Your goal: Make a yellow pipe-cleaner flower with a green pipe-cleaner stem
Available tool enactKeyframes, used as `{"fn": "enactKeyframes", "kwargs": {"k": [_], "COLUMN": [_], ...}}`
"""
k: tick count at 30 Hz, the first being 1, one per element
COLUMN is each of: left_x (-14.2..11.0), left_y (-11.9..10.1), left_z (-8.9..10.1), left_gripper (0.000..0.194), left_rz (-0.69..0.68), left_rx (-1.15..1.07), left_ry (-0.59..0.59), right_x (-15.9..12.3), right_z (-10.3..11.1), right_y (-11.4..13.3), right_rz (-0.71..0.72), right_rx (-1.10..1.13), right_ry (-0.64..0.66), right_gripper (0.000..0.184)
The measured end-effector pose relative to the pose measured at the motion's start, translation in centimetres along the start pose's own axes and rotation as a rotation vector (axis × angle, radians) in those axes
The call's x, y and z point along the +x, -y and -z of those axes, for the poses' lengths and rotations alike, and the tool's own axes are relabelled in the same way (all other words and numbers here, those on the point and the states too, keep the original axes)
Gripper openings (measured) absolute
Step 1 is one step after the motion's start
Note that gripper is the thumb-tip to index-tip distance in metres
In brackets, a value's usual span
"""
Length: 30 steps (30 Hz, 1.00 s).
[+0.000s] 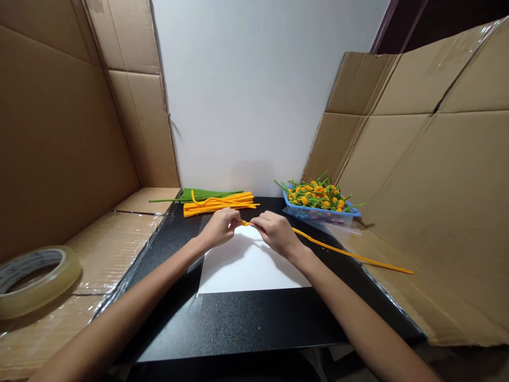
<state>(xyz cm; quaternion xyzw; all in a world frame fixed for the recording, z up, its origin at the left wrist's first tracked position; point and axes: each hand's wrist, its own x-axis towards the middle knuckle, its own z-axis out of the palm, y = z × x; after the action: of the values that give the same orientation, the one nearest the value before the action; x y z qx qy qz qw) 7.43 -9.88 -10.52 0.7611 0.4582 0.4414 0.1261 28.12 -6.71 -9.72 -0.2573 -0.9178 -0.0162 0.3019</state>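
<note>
An orange pipe cleaner (353,255) runs from between my hands out to the right, its long tail reaching past the table's edge over the cardboard. My left hand (222,227) pinches one end, where a small bent or twisted bit shows between the fingertips. Close beside it, my right hand (277,232) pinches the same pipe cleaner, fingers curled. Both hands are held over a white sheet of paper (246,268). The exact shape at the fingertips is partly hidden by the fingers.
Behind my hands lie bundles of orange pipe cleaners (218,204) and green pipe cleaners (210,195). A blue basket (324,213) of orange-and-green pieces stands at the back right. A tape roll (59,284) rests on cardboard at left. Cardboard walls (449,175) flank the black table (238,323).
</note>
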Motion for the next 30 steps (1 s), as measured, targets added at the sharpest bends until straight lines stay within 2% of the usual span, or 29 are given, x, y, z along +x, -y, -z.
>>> {"fn": "enactKeyframes", "kwargs": {"k": [2,5,7,10,15,19,24,30], "left_x": [0.1,0.5,0.8,0.8,0.5,0.3,-0.1,-0.5], "left_y": [-0.5,-0.9,-0.9,-0.4,0.5,0.2,-0.5,-0.3], "left_z": [0.4,0.9,1.1,0.6,-0.7,-0.6,-0.3,-0.4], "left_gripper": [0.007,0.008,0.017,0.025,0.019,0.011,0.011,0.015], "left_rz": [-0.034,-0.042,0.003,0.064,0.076,0.036,-0.096,-0.198], "left_rx": [-0.011,-0.096,-0.233,-0.358,-0.232,-0.071,0.163,0.268], "left_ry": [0.121,0.262,0.249,0.082,-0.183,-0.257,-0.238,-0.021], "right_x": [0.1,0.3,0.3,0.2,0.2,0.2,0.1,-0.1], "right_z": [0.7,1.6,1.9,1.6,0.4,0.2,0.3,0.5], "right_y": [-0.8,-2.3,-2.9,-2.7,-0.6,0.2,0.0,-0.1], "right_rz": [0.001,-0.108,-0.187,-0.244,-0.206,-0.148,-0.131,0.057], "right_rx": [0.031,0.295,0.462,0.531,0.397,0.267,0.064,-0.091], "right_ry": [-0.024,0.013,0.085,0.156,0.183,0.142,0.092,-0.031], "right_gripper": [0.018,0.018,0.025,0.031,0.03,0.028,0.018,0.019]}}
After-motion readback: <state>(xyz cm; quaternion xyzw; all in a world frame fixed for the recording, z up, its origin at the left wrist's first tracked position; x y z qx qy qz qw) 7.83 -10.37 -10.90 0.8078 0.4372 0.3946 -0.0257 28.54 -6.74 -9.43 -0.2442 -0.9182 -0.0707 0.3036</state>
